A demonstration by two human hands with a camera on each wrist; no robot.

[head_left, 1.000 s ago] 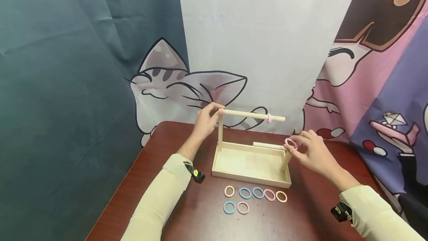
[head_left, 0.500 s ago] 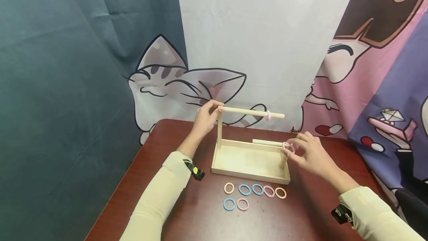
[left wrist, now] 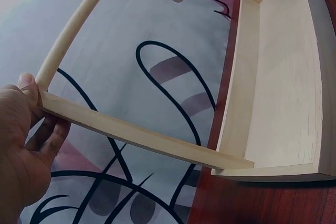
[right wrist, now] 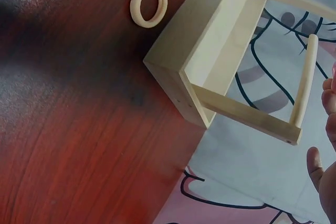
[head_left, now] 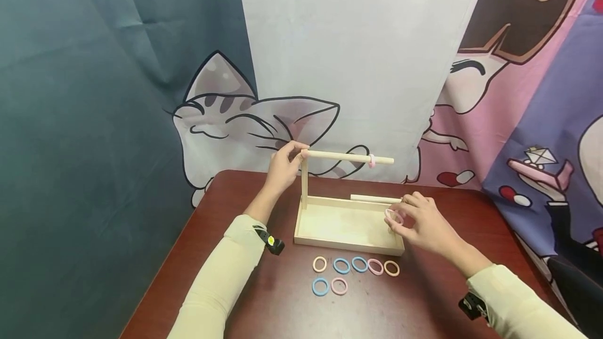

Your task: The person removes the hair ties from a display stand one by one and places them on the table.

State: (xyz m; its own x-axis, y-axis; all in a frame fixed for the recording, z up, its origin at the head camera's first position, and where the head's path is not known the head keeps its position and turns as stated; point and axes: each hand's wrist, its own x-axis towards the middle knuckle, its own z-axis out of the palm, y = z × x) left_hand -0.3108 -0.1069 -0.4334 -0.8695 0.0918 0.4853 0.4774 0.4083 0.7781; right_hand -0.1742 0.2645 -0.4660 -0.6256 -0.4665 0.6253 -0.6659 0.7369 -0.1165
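A light wooden rack stands on the table, made of a shallow tray (head_left: 348,247) and posts that bear rods. My left hand (head_left: 284,167) pinches the top corner of the tall left post (left wrist: 131,132), where the upper rod (head_left: 336,156) begins. A pink ring (head_left: 372,161) hangs on that rod near its free right end. Between thumb and fingers of my right hand (head_left: 422,224) is another pink ring (head_left: 393,217), held in front of the short right post. The lower rod (head_left: 372,199) points left from that post. In the right wrist view my right hand (right wrist: 326,171) is mostly cut off.
In front of the tray several loose rings lie on the dark red table (head_left: 264,297): blue (head_left: 320,286), pink (head_left: 339,286) and cream (head_left: 391,268). A printed curtain (head_left: 301,56) hangs behind the table.
My right hand has moved left and slightly down with the pink ring, from beside the short post to in front of it. My left hand keeps its hold on the left post's top.
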